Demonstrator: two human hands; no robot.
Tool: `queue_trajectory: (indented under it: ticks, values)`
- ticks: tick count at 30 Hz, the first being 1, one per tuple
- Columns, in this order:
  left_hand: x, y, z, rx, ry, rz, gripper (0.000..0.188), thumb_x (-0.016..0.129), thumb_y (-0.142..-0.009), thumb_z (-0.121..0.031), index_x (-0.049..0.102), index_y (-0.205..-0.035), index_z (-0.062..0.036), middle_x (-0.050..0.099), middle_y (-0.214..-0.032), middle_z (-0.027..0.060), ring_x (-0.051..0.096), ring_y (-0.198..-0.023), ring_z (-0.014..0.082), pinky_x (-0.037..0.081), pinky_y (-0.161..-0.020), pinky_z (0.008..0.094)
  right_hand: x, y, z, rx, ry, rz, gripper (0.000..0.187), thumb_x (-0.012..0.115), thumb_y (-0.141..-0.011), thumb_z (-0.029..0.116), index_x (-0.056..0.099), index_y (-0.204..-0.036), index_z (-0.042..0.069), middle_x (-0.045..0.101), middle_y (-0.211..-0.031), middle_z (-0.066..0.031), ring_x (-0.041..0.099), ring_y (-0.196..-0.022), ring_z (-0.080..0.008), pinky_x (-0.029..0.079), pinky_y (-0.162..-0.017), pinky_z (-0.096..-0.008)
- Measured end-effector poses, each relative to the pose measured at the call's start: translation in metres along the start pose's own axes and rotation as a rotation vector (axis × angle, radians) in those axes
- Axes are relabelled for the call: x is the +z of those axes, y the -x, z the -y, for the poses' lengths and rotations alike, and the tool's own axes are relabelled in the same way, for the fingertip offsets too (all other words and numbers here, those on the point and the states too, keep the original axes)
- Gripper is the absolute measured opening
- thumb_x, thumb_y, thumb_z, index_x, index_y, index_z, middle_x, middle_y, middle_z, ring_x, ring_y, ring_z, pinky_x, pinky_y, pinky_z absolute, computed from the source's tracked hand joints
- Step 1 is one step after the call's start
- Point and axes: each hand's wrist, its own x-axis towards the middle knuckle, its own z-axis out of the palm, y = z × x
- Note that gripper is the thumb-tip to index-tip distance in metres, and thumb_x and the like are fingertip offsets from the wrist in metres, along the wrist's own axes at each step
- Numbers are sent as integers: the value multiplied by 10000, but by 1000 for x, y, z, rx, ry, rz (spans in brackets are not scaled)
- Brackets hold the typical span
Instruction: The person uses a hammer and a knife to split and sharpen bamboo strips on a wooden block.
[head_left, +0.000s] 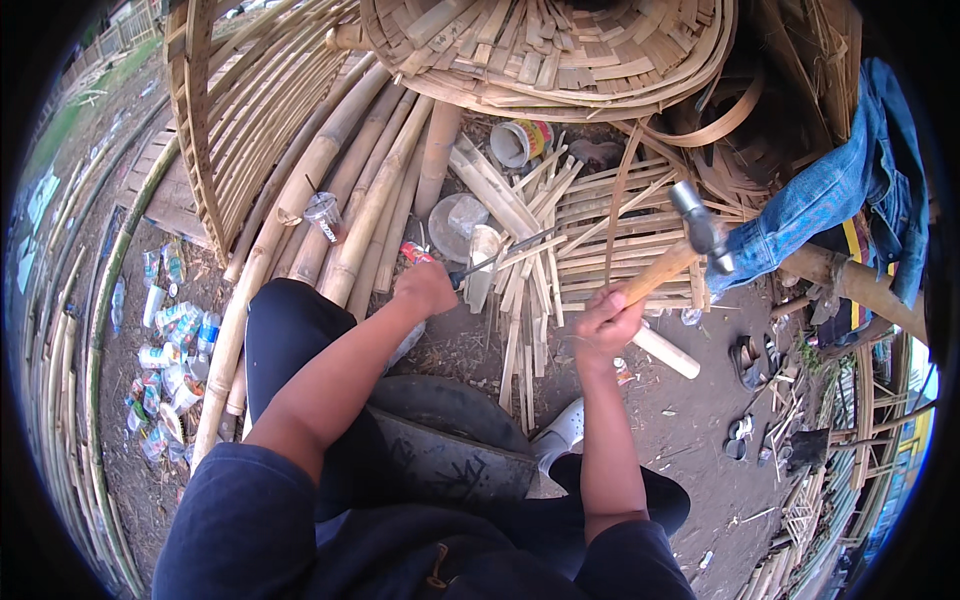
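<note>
My right hand (pixel 608 322) is closed around the wooden handle of a raised ball-peen hammer (pixel 665 272). The hammer's metal head is blurred and stands before the blue denim. My left hand (pixel 428 290) is closed on a long, narrow, dark tool (pixel 508 252) like a blade, which points right and slightly away from me. That tool passes across the top of a pale upright bamboo piece (pixel 484 260). Just beyond my left fingers shows a small red item (pixel 415 252); whether I hold it I cannot tell. Split bamboo strips (pixel 528 290) lie to the right of the tool.
Thick bamboo poles (pixel 350 200) lie at the left, beside plastic litter (pixel 175 360). A woven bamboo basket (pixel 560 60) stands ahead. Blue jeans (pixel 830 190) hang over a pole at the right. A tire-like black seat (pixel 450 440) is between my legs; footwear (pixel 745 365) lies on the ground.
</note>
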Motion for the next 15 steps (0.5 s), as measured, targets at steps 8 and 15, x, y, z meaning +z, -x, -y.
queue_trajectory:
  ticks: [8, 15]
  values:
    - [0, 9, -7, -51, 7, 50, 363, 575, -763, -175, 656, -1058, 20, 656, -1095, 235, 650, -1034, 356, 529, -879, 426, 2, 23, -42, 148, 426, 427, 245, 536, -946, 216, 542, -846, -8, 555, -563, -217, 581, -521, -415, 438, -489, -471]
    - [10, 6, 0, -62, 33, -9, 369, 560, -748, -194, 662, -1023, 31, 657, -1063, 247, 652, -1012, 357, 514, -898, 409, 8, -14, -21, -116, 40, -98, 274, 481, -984, 232, 550, -876, -10, 445, -535, -107, 420, -433, -203, 370, -458, -341]
